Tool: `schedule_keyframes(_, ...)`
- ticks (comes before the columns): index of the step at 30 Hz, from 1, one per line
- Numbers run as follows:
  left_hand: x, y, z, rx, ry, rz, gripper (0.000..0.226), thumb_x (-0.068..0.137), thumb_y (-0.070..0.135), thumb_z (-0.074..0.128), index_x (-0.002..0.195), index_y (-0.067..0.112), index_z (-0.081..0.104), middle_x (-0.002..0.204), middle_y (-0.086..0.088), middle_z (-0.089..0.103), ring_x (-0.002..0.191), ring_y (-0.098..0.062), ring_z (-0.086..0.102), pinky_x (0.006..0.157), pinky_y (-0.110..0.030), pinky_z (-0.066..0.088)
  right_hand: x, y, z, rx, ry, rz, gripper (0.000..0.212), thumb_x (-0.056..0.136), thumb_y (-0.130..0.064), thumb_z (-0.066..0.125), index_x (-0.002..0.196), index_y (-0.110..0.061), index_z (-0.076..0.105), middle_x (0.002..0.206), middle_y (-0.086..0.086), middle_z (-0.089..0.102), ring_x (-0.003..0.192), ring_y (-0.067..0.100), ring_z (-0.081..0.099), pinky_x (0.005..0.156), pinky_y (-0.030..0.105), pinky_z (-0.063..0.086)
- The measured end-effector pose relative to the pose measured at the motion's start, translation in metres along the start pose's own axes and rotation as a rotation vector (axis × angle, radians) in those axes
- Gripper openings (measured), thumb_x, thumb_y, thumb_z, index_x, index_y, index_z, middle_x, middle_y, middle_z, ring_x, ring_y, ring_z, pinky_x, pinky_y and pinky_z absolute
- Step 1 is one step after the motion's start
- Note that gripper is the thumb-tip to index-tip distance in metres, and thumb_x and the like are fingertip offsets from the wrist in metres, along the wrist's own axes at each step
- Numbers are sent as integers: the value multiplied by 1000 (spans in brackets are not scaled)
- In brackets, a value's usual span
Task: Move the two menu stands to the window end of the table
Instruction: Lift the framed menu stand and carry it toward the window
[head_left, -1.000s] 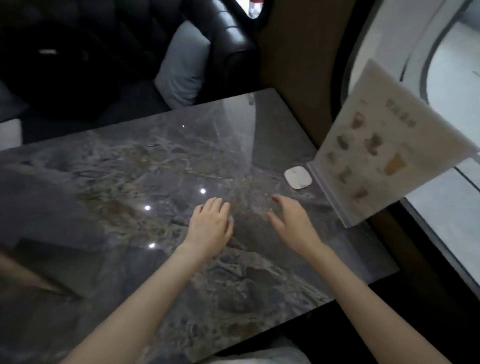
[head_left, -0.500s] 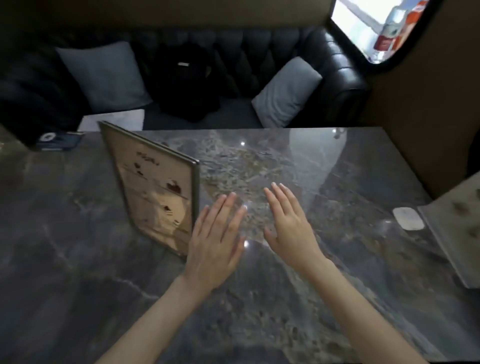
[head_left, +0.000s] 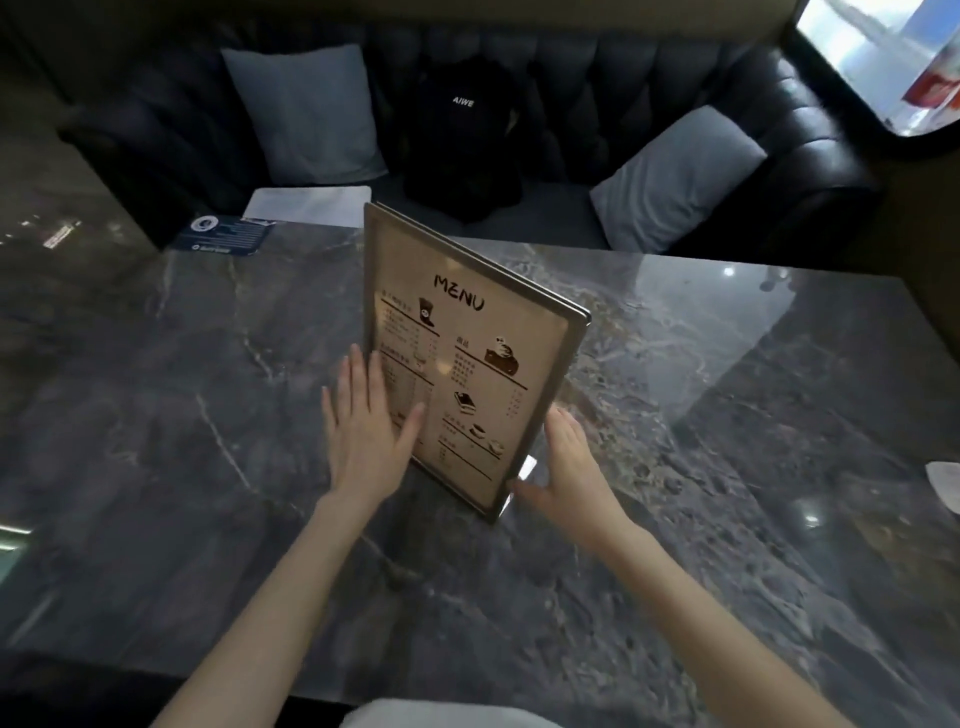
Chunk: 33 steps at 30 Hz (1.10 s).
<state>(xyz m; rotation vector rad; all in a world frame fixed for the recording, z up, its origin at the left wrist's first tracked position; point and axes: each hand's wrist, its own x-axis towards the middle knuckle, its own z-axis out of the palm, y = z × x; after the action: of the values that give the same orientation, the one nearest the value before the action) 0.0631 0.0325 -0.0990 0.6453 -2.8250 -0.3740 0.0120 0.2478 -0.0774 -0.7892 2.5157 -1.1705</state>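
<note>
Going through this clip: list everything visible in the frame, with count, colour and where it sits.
menu stand: 1, metal frame around a beige page headed MENU, upright mid-table
table: 1, dark grey marble, fills the foreground
card: 1, dark blue, flat at the far left table edge
white object: 1, on the table, cut off by the right edge
sofa: 1, black tufted, behind the table
cushions: 2, grey, on the sofa, left and right
black bag: 1, lettered AIWE, between the cushions
sheet: 1, pale, on the seat
window: 1, bright, top right
left hand: open, at the stand's left edge
right hand: open, at its lower right corner
</note>
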Motion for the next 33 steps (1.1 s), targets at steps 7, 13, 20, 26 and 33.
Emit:
schedule_keyframes(7, 41, -13, 14, -545, -190, -327, 76, 86, 68, 17, 147, 24, 13, 156, -1, 19, 144, -22, 15, 115, -47, -3, 4, -5, 10, 146, -11, 76, 78, 79, -17, 66, 109, -72, 20, 99, -60, 38, 96, -31, 37, 73, -4, 35)
schedule_keyframes(13, 63, -30, 1, -1222, -302, -566, 60, 88, 61, 28, 90, 18, 71, 83, 7, 77, 86, -10, 69, 71, -30, 42, 4, -1, 13, 245, 5, 108, 68, 79, 1, 61, 102, -57, 36, 96, -34, 54, 89, -20, 54, 69, -1, 42)
schedule_keyframes(20, 61, -36, 16, -1498, -287, -596, 52, 77, 54, 59, 113, 18, 66, 116, -5, 69, 107, -20, 64, 87, -37, 51, 6, -1, 12, 313, 18, 123, 47, 82, -2, 59, 100, -45, 51, 97, -28, 61, 91, -8, 60, 74, 6, 47)
schedule_keyframes(26, 66, -42, 16, -1488, -327, -615, 53, 75, 56, 59, 111, 18, 67, 112, -1, 71, 102, -15, 66, 72, -26, 53, 8, 1, 10, 300, -20, 135, 26, 85, -7, 59, 107, -20, 59, 96, -25, 60, 87, -10, 58, 75, 2, 44)
schedule_keyframes(33, 63, -38, 14, -1572, -308, -689, 44, 73, 48, 65, 103, 17, 70, 109, -3, 71, 103, -18, 65, 81, -34, 51, 7, 1, 7, 360, 31, 160, 28, 79, 0, 63, 102, -16, 64, 93, -18, 64, 82, -17, 58, 72, 2, 45)
